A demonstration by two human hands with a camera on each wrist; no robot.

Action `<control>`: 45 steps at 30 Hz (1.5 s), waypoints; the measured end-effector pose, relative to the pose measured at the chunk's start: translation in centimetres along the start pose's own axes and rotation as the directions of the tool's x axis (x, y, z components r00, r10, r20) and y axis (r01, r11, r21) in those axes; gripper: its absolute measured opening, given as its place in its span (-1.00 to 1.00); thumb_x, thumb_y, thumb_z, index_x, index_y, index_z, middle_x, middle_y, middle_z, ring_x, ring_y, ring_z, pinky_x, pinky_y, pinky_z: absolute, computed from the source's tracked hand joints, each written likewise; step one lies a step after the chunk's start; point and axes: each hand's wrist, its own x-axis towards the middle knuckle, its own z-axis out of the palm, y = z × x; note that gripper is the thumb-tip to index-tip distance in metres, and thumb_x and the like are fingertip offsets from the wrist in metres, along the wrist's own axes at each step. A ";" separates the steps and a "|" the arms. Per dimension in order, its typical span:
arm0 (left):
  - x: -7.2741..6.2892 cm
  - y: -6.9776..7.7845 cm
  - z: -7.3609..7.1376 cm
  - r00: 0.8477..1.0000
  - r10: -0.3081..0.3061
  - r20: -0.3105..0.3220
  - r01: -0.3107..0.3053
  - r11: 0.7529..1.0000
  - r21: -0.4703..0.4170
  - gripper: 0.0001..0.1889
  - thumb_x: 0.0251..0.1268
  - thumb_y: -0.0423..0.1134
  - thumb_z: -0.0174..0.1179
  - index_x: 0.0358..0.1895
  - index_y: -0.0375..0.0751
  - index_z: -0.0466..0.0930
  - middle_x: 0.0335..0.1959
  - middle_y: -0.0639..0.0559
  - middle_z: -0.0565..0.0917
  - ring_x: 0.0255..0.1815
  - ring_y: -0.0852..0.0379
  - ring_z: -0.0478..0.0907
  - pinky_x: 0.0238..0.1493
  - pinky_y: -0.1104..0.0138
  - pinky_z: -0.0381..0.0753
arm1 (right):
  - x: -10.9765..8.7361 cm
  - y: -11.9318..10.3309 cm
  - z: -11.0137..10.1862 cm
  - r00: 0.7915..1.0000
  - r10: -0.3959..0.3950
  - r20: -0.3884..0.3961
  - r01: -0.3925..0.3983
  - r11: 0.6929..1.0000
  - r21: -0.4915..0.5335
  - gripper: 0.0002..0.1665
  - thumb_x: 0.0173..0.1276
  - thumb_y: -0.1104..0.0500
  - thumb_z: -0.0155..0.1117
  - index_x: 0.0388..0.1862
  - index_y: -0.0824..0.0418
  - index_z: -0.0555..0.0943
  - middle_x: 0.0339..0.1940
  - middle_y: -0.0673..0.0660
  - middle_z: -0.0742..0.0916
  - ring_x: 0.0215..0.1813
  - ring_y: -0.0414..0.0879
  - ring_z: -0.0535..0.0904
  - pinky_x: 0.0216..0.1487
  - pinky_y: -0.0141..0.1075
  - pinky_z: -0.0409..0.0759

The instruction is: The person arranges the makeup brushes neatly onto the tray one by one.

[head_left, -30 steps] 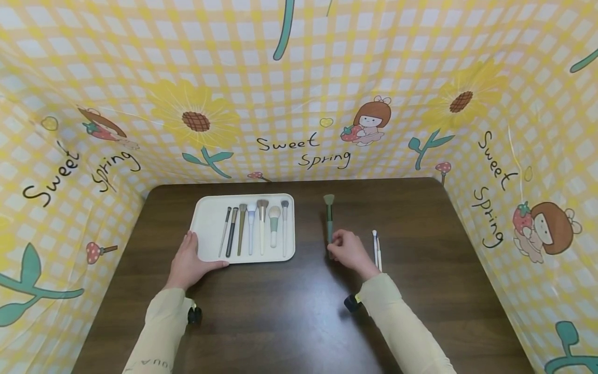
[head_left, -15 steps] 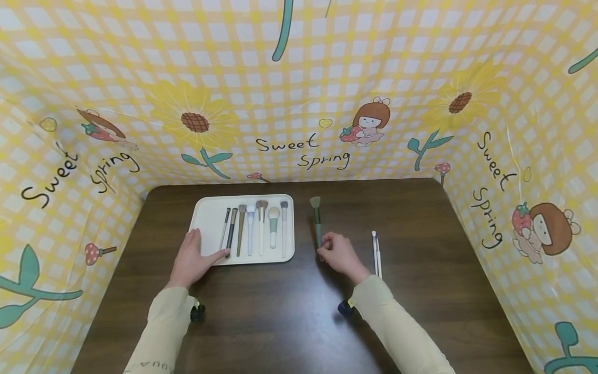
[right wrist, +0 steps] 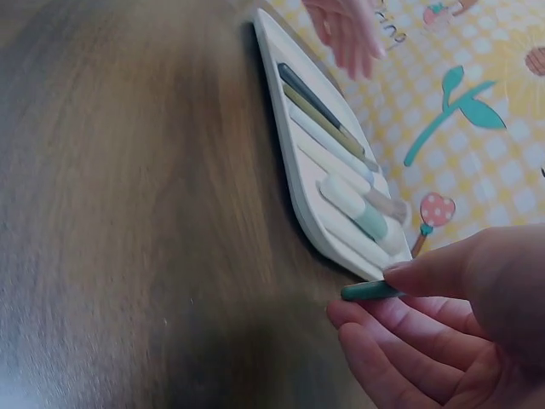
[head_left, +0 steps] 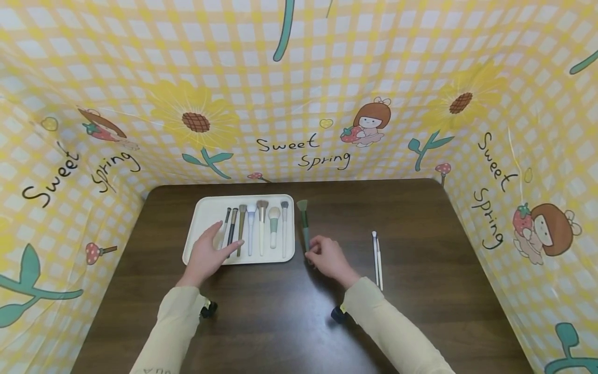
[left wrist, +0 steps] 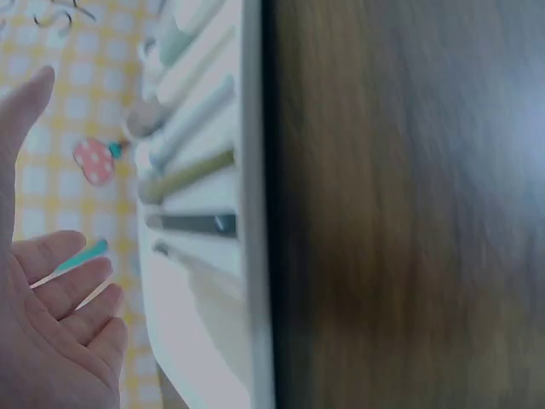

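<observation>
My right hand (head_left: pixel 327 258) pinches the lower handle of a green makeup brush (head_left: pixel 304 223), bristles pointing away, just right of the white tray (head_left: pixel 202 208). In the right wrist view the thumb and fingers hold the green handle's end (right wrist: pixel 366 290). Several makeup brushes lie side by side in the tray, among them a dark one (head_left: pixel 231 231), an olive one (head_left: pixel 241 228) and a short pale-green one (head_left: pixel 273 228). Over the tray's left part hovers my left hand (head_left: pixel 207 255), fingers extended and thumb spread; in the left wrist view its palm (left wrist: pixel 51 341) holds nothing.
Two thin brushes (head_left: pixel 377 259) lie together on the dark wooden table (head_left: pixel 420 234) to the right of my right hand. A yellow checked cloth (head_left: pixel 299 93) with printed figures rises along the back and both sides.
The right hand has carried the green brush leftward, closer to the tray. My left hand has left the tray's left edge and moved right, over the tray.
</observation>
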 end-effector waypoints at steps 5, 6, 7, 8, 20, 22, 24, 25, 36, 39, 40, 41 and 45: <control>-0.1 2.1 0.7 0.999 0.040 -0.015 -0.041 0.998 -0.049 -0.03 0.28 0.27 0.32 0.55 -0.34 0.23 0.50 -0.34 0.32 0.51 -0.29 0.20 0.45 -0.14 0.20 | 0.0 -0.8 0.6 0.999 0.003 0.034 -0.003 1.000 -0.008 -0.74 0.39 0.30 0.39 0.00 0.34 0.60 -0.38 0.02 0.74 -0.49 -0.16 0.64 -0.42 -0.29 0.65; -0.1 2.6 0.8 0.999 0.046 -0.012 -0.046 0.997 -0.059 -0.04 0.29 0.27 0.32 0.55 -0.33 0.23 0.50 -0.33 0.32 0.52 -0.28 0.20 0.46 -0.13 0.20 | 0.0 -1.0 0.8 0.999 -0.001 0.040 0.001 1.000 -0.007 -0.74 0.40 0.29 0.39 0.01 0.34 0.60 -0.38 0.01 0.74 -0.48 -0.16 0.64 -0.42 -0.29 0.65; -0.2 3.0 0.9 0.998 0.054 -0.010 -0.054 0.996 -0.067 -0.05 0.30 0.26 0.32 0.54 -0.33 0.24 0.49 -0.33 0.33 0.51 -0.28 0.21 0.45 -0.13 0.21 | 0.0 -1.1 0.9 0.999 -0.004 0.047 0.004 1.000 -0.003 -0.73 0.40 0.29 0.39 0.02 0.33 0.60 -0.38 0.01 0.74 -0.47 -0.15 0.65 -0.42 -0.29 0.65; -0.3 3.5 1.0 0.998 0.063 -0.009 -0.063 0.995 -0.074 -0.06 0.30 0.24 0.32 0.54 -0.33 0.25 0.49 -0.32 0.34 0.51 -0.27 0.22 0.45 -0.12 0.22 | 0.0 -1.3 1.1 0.999 -0.013 0.052 0.013 1.000 0.001 -0.73 0.40 0.30 0.39 0.03 0.33 0.61 -0.38 0.01 0.74 -0.47 -0.15 0.65 -0.42 -0.29 0.65; -0.8 7.3 4.1 0.983 0.180 -0.032 -0.183 0.971 -0.156 -0.40 0.53 0.02 0.18 0.46 -0.26 0.42 0.38 -0.15 0.53 0.43 -0.14 0.39 0.40 -0.07 0.33 | 0.1 -2.7 3.0 0.992 -0.112 0.052 0.108 0.992 0.071 -0.82 0.40 0.38 0.34 -0.04 0.31 0.63 -0.37 0.21 0.78 -0.50 -0.03 0.70 -0.47 -0.31 0.64; -0.9 7.6 4.7 0.981 0.186 -0.054 -0.192 0.967 -0.165 -0.45 0.53 -0.03 0.20 0.44 -0.23 0.45 0.30 -0.12 0.60 0.40 -0.12 0.43 0.38 -0.06 0.35 | 0.1 -2.8 3.3 0.991 -0.123 0.049 0.120 0.990 0.071 -0.83 0.40 0.38 0.34 -0.06 0.29 0.63 -0.37 0.21 0.79 -0.49 0.00 0.72 -0.47 -0.32 0.64; -1.0 7.9 5.1 0.978 0.190 -0.082 -0.202 0.964 -0.175 -0.48 0.51 -0.07 0.24 0.41 -0.20 0.48 0.22 -0.09 0.66 0.36 -0.10 0.47 0.35 -0.06 0.39 | 0.0 -2.8 3.6 0.991 -0.128 0.046 0.125 0.990 0.065 -0.84 0.40 0.38 0.34 -0.06 0.27 0.64 -0.39 0.20 0.79 -0.49 -0.02 0.71 -0.47 -0.33 0.62; -1.1 8.0 5.3 0.976 0.194 -0.100 -0.210 0.961 -0.179 -0.49 0.49 -0.10 0.26 0.40 -0.20 0.50 0.16 -0.08 0.70 0.33 -0.10 0.50 0.34 -0.06 0.40 | 0.0 -2.8 3.7 0.990 -0.131 0.045 0.128 0.990 0.062 -0.84 0.40 0.37 0.34 -0.06 0.26 0.64 -0.39 0.19 0.79 -0.50 -0.05 0.71 -0.47 -0.33 0.62; -1.3 8.6 6.4 0.972 0.147 -0.184 -0.189 0.954 -0.235 -0.58 0.33 -0.16 0.42 0.21 -0.17 0.65 -0.16 0.00 0.81 0.19 -0.07 0.61 0.19 -0.04 0.51 | -0.5 -2.9 4.3 0.989 -0.128 0.074 0.124 0.991 0.056 -0.82 0.45 0.30 0.34 -0.01 0.19 0.63 -0.35 0.16 0.78 -0.47 -0.09 0.71 -0.47 -0.32 0.59; -1.3 8.6 6.6 0.970 0.146 -0.195 -0.192 0.950 -0.245 -0.59 0.31 -0.18 0.44 0.18 -0.19 0.66 -0.22 -0.02 0.81 0.12 -0.09 0.65 0.11 -0.06 0.55 | -0.5 -2.9 4.4 0.989 -0.127 0.082 0.122 0.991 0.061 -0.81 0.46 0.29 0.33 0.00 0.18 0.62 -0.34 0.16 0.78 -0.48 -0.11 0.69 -0.48 -0.32 0.60; -1.3 8.7 6.7 0.969 0.149 -0.198 -0.197 0.947 -0.252 -0.59 0.30 -0.19 0.44 0.17 -0.20 0.66 -0.24 -0.03 0.81 0.09 -0.09 0.66 0.08 -0.07 0.56 | -0.6 -2.9 4.5 0.988 -0.126 0.084 0.121 0.991 0.061 -0.81 0.46 0.28 0.33 0.01 0.18 0.62 -0.34 0.15 0.78 -0.50 -0.14 0.68 -0.48 -0.33 0.60; -1.3 8.7 6.7 0.968 0.150 -0.200 -0.199 0.946 -0.257 -0.60 0.30 -0.19 0.44 0.16 -0.21 0.66 -0.25 -0.02 0.81 0.08 -0.09 0.67 0.06 -0.07 0.57 | -0.6 -2.9 4.5 0.989 -0.123 0.086 0.118 0.991 0.062 -0.81 0.46 0.28 0.33 0.01 0.17 0.62 -0.34 0.14 0.78 -0.51 -0.17 0.66 -0.48 -0.33 0.60; -1.4 8.9 6.8 0.965 0.157 -0.210 -0.213 0.936 -0.279 -0.58 0.25 -0.23 0.48 0.15 -0.23 0.66 -0.31 0.00 0.81 0.02 -0.07 0.69 -0.01 -0.06 0.59 | -0.6 -2.8 4.6 0.988 -0.134 0.077 0.131 0.990 0.046 -0.82 0.46 0.27 0.33 0.00 0.16 0.61 -0.38 0.08 0.77 -0.54 -0.24 0.61 -0.48 -0.33 0.59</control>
